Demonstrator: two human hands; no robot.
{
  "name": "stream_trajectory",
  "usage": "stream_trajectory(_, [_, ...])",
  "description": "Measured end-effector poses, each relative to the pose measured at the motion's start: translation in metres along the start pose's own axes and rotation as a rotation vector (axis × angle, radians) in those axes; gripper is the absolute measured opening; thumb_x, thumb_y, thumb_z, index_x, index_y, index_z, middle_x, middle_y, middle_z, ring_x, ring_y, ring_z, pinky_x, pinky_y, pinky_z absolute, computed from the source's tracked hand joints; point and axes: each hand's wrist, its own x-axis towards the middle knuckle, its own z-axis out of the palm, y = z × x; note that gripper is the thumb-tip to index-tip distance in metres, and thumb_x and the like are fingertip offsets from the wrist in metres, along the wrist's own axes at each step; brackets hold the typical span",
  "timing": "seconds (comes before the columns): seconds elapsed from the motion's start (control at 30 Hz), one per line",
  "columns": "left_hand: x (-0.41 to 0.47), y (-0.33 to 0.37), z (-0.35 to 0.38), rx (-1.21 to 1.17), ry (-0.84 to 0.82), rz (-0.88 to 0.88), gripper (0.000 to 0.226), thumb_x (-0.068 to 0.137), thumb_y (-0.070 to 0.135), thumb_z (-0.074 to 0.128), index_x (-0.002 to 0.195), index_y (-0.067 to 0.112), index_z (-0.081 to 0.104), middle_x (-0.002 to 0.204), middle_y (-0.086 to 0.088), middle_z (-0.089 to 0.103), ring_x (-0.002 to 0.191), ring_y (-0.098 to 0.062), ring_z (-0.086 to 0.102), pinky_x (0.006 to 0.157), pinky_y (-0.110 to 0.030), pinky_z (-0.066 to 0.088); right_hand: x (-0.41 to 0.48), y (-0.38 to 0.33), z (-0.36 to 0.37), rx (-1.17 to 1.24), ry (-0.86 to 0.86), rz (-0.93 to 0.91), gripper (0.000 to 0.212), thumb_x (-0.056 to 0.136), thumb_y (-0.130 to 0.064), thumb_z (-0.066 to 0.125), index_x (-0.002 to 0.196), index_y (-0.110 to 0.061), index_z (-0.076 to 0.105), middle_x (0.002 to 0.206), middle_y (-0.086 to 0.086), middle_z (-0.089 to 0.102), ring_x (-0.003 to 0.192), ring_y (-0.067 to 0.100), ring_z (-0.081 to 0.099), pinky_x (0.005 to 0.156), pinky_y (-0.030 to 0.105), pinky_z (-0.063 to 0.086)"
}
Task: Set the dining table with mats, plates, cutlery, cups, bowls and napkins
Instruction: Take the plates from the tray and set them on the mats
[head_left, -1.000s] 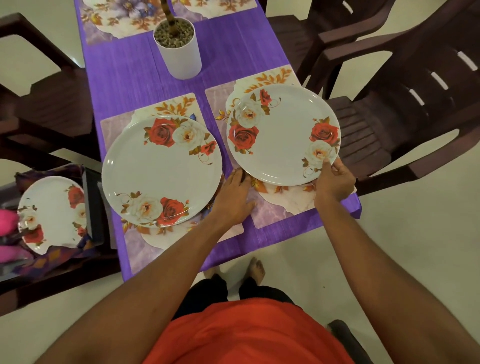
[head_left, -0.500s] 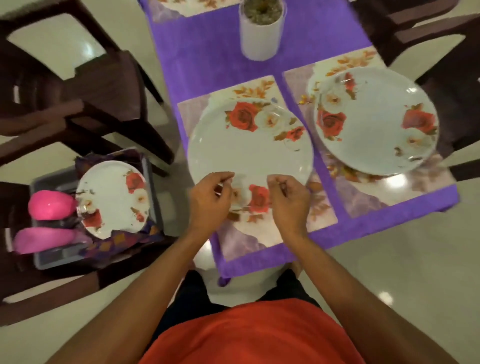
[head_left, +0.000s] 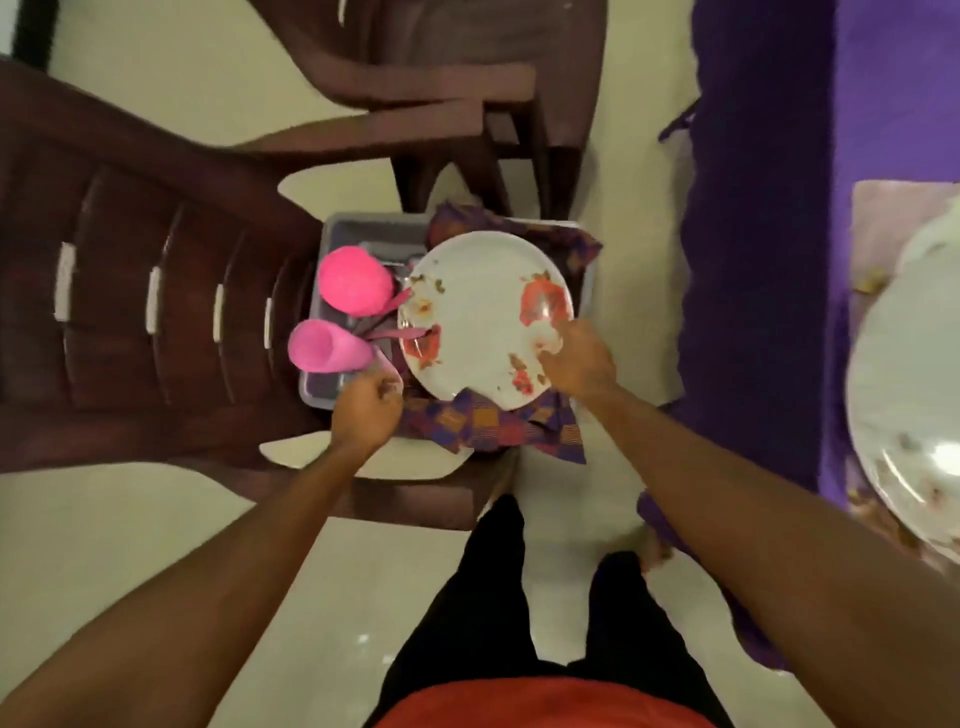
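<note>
Both arms reach forward and down to a grey tray (head_left: 340, 231) that sits on the seat of a brown chair (head_left: 156, 312).

The right arm is nearly straight. The right hand (head_left: 576, 364) is on the near right rim of the plate (head_left: 478, 312). Its fingers curl over the rim and hold the plate. The plate has red roses on it and lies in the right part of the tray, on top of a checked cloth (head_left: 488, 426).

The left arm is bent a little. The left hand (head_left: 366, 413) is at the near left corner of the tray, with its fingers curled in. The picture is blurry there, so I cannot tell if it holds anything.

Two pink cups (head_left: 355, 280) lie in the left part of the tray, just left of the plate. Far to the right is the table (head_left: 753, 260) with a purple cover and another plate (head_left: 909, 389) on it.
</note>
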Motion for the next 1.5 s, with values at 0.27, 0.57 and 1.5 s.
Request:
stream_trajectory(0.27, [0.04, -0.03, 0.049, 0.071, -0.303, -0.028, 0.044, 0.086, 0.033, 0.073, 0.124, 0.012, 0.065, 0.117, -0.008, 0.068, 0.105, -0.026, 0.064, 0.088, -0.038, 0.054, 0.087, 0.007, 0.016, -0.353, 0.167, 0.004, 0.025, 0.091, -0.035, 0.054, 0.111, -0.021, 0.062, 0.109, 0.006, 0.061, 0.094, 0.033, 0.065, 0.076, 0.042, 0.055])
stream_trajectory(0.57, [0.061, -0.034, 0.08, 0.078, -0.438, -0.032, 0.046, 0.075, 0.032, 0.084, 0.116, 0.019, 0.069, 0.112, -0.002, 0.071, 0.101, -0.022, 0.066, 0.088, -0.043, 0.058, 0.121, -0.01, 0.02, -0.419, 0.273, 0.09, 0.033, 0.094, -0.025, 0.064, 0.122, -0.013, 0.053, 0.119, 0.01, 0.059, 0.105, 0.037, 0.063, 0.079, 0.043, 0.049])
stream_trajectory(1.5, [0.025, 0.001, 0.038, -0.059, -0.438, -0.11, 0.022, 0.091, 0.024, 0.068, 0.11, 0.015, 0.068, 0.113, -0.006, 0.07, 0.103, -0.025, 0.065, 0.09, -0.039, 0.054, 0.047, -0.041, -0.056, 0.029, 0.408, -0.073, 0.022, 0.099, -0.025, 0.05, 0.12, -0.023, 0.055, 0.095, -0.009, 0.064, 0.086, 0.016, 0.064, 0.08, 0.04, 0.058])
